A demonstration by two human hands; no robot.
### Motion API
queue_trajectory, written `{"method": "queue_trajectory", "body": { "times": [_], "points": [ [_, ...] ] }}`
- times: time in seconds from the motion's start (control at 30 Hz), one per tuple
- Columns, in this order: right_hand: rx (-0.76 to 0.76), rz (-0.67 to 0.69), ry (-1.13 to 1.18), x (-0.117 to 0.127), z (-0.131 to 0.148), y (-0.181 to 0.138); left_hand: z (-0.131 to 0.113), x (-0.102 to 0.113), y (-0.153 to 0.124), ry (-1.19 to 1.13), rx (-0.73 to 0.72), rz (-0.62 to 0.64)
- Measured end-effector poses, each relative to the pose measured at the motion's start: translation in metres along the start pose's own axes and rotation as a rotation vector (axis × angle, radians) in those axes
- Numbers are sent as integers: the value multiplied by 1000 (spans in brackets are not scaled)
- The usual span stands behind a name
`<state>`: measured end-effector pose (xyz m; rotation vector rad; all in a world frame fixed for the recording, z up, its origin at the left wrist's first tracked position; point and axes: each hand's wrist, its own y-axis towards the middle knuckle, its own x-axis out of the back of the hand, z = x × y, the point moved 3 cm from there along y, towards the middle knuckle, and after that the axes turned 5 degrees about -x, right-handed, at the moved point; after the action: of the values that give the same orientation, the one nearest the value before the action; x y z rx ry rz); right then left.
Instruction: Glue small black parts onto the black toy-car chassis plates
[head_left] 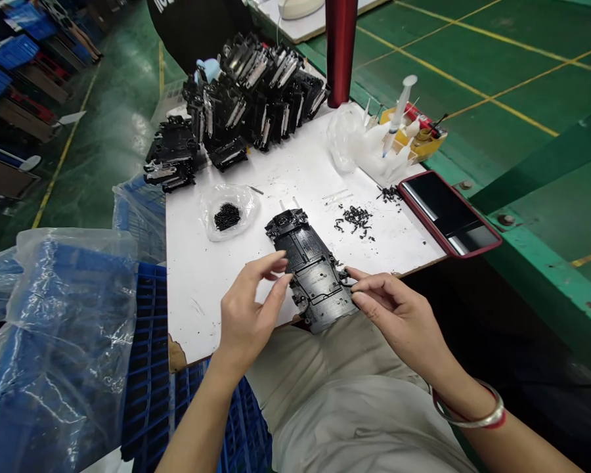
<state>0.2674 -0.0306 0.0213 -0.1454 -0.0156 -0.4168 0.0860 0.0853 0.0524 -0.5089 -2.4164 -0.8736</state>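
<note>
A black plastic chassis-like part (320,279) lies aslant at the front edge of the white tabletop, its near end jutting over the edge above my lap. Along its left side my left hand (251,305) is held with thumb and index finger apart, holding nothing that I can see. My right hand (398,309) pinches a small black piece (345,277) against the chassis's right side; whether it is joined to the chassis I cannot tell. Small black screw-like pieces (355,220) lie in a loose pile beyond my right hand. More of them fill a clear plastic bag (207,220).
Similar black parts (246,92) are stacked at the back. A red cylinder (339,52), a syringe (398,115) and a yellow box (428,146) stand back right. A phone (450,211) lies at the right edge. Blue crates (64,341) under plastic stand left.
</note>
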Motion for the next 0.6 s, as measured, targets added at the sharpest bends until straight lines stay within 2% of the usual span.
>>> {"method": "queue_trajectory", "body": {
  "times": [0.07,0.1,0.2,0.3,0.4,0.5,0.6],
  "points": [
    [-12,-12,-3,-2,-1,-1,7,5,-24,-179,326,-95],
    [-15,-17,-7,-3,-2,-1,9,3,-36,-286,454,-101],
    [-20,-26,-18,-7,-4,-2,9,-11,-66,-602,682,7],
    [-15,-31,-30,-11,-7,-5,2,-28,-81,-844,779,86],
    [-36,-36,-52,-13,-11,-7,-3,-38,-84,-915,840,118],
    [-68,-14,-89,-12,-15,-7,-4,-41,-82,-916,855,88],
    [-72,80,-175,-6,-12,-2,-3,-39,-83,-955,884,22]
  ]
}}
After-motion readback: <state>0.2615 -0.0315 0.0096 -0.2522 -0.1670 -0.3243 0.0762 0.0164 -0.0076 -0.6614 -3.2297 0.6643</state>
